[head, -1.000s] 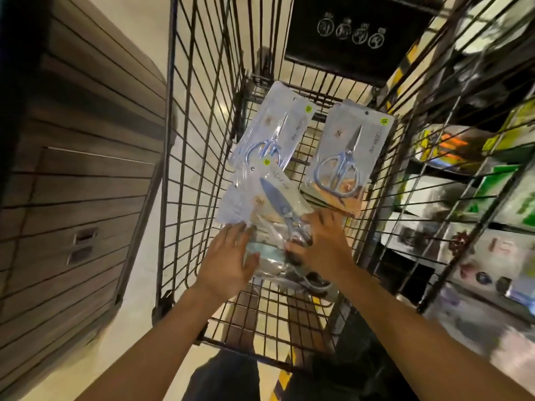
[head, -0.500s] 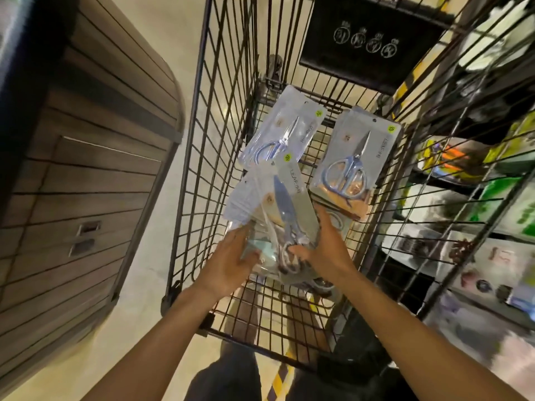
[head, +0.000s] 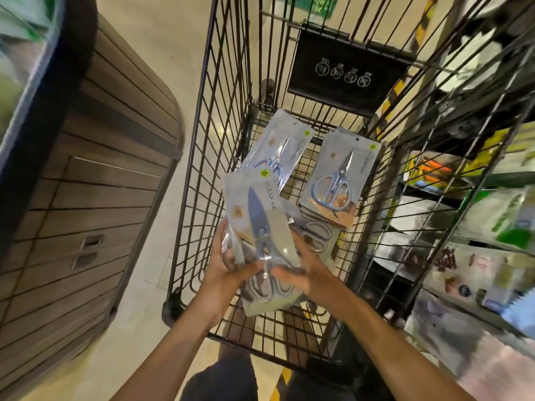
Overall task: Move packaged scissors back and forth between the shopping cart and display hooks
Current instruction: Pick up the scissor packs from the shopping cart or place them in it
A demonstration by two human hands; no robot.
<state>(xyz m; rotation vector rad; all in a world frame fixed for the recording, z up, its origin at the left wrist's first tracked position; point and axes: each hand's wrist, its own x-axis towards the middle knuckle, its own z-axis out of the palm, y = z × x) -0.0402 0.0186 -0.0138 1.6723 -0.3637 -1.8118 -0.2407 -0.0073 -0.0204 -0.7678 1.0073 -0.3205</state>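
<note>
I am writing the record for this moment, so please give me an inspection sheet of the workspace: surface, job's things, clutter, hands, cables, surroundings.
Surface: wire floor of the black shopping cart, pale shop floor showing through.
Job's things: held bundle of packaged scissors, raised above the cart floor; two more packs lie flat, far-left scissors pack and far-right scissors pack, the latter topping a small stack.
Clutter: loose scissors pack partly hidden behind the bundle.
Hands: left hand grips the bundle's left edge; right hand grips its right edge.
Cables: nothing seen.
Surroundings: wood-slat counter at left; blurred goods shelves at right; black sign panel on the cart's far end.
</note>
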